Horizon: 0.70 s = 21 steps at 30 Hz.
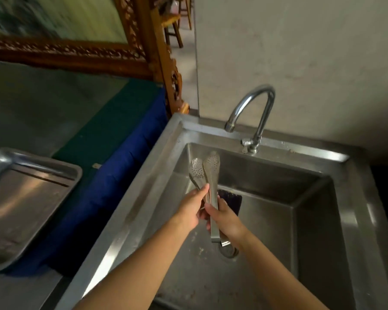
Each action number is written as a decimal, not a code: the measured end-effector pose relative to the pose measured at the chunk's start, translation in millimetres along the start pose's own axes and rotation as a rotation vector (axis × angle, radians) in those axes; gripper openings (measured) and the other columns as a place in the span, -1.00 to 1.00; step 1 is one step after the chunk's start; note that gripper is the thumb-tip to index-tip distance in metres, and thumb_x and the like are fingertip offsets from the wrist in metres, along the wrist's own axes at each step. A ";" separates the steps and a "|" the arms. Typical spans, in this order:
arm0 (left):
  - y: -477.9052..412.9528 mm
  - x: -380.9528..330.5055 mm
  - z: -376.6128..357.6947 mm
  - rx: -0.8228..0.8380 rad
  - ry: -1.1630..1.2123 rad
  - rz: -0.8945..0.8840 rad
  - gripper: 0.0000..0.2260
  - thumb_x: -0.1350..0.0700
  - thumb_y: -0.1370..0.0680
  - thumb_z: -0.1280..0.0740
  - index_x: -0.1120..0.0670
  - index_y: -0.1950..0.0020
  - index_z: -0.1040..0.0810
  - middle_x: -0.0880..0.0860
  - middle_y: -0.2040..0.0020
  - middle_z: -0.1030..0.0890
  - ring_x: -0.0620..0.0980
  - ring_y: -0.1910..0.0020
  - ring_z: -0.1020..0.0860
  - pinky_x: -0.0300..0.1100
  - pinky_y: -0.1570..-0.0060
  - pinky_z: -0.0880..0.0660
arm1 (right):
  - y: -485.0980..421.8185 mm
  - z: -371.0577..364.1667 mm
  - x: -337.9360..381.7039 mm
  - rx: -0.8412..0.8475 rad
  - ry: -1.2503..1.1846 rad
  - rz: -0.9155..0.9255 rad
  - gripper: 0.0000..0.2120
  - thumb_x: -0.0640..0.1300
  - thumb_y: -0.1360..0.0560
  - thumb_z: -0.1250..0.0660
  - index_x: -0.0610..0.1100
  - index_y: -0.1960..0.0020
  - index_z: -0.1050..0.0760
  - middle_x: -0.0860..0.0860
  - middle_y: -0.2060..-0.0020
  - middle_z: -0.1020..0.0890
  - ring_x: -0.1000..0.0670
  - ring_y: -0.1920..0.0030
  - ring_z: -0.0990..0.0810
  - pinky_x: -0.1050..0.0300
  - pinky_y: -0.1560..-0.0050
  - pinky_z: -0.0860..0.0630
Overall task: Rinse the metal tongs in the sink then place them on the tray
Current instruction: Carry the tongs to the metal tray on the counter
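Note:
The metal tongs [211, 168], with perforated spoon ends pointing away from me, hang over the basin of the steel sink [345, 215]. My right hand [227, 217] grips their handle near the hinged end. My left hand [192, 209] holds one of the two arms just below the spoon ends, thumb stretched along it. The curved tap [255, 101] stands behind the tongs, and no water shows at its spout. A steel tray [54, 168] lies on the counter at the far left, with nothing in it.
A dark sponge or scrubber [232, 199] sits in the basin behind my right hand, and the drain [229, 252] lies under the tongs' hinge. A blue and green cloth [112, 166] covers the counter between tray and sink. A carved wooden frame [157, 57] stands at the back.

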<state>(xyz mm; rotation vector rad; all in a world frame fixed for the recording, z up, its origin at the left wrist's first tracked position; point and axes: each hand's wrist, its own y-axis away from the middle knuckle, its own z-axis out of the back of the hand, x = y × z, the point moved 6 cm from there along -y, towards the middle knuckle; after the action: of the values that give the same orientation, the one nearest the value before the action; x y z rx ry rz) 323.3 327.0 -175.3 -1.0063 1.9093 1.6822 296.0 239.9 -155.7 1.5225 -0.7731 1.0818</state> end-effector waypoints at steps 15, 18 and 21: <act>147.8 -207.7 46.9 0.074 -0.042 -0.581 -0.89 0.17 -0.56 -0.29 0.13 -0.07 -0.53 0.16 0.06 -0.61 0.08 0.11 -0.57 -0.08 0.13 -0.49 | 36.2 -78.2 214.4 0.130 -0.026 0.406 -0.78 -0.14 -0.59 -0.18 -0.19 -0.20 -0.38 -0.19 0.10 -0.55 -0.04 0.30 -0.53 0.12 0.27 -0.53; 171.6 -229.0 66.8 0.035 -0.072 -0.669 -0.78 0.16 -0.54 -0.32 0.14 -0.17 -0.45 0.16 -0.04 -0.63 0.12 -0.02 -0.62 0.02 -0.05 -0.55 | 42.5 -87.0 233.0 0.061 -0.073 0.456 -0.78 -0.16 -0.58 -0.21 -0.14 -0.22 -0.37 -0.10 0.01 -0.60 0.03 0.13 -0.62 0.20 0.11 -0.58; 191.8 -242.7 83.0 0.020 -0.038 -0.767 -0.70 0.17 -0.53 -0.34 0.11 -0.23 -0.38 0.08 0.01 -0.63 0.06 -0.01 -0.63 0.03 -0.06 -0.57 | 47.8 -88.3 247.8 -0.072 -0.074 0.530 -0.77 -0.17 -0.56 -0.23 -0.19 -0.20 -0.35 -0.08 0.03 -0.62 0.08 0.13 -0.64 0.21 0.13 -0.56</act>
<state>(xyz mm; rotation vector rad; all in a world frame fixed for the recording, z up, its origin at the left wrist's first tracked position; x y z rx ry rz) 329.2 471.0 110.7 -1.4400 1.2509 1.2059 326.4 331.8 93.5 1.3327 -1.3005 1.3660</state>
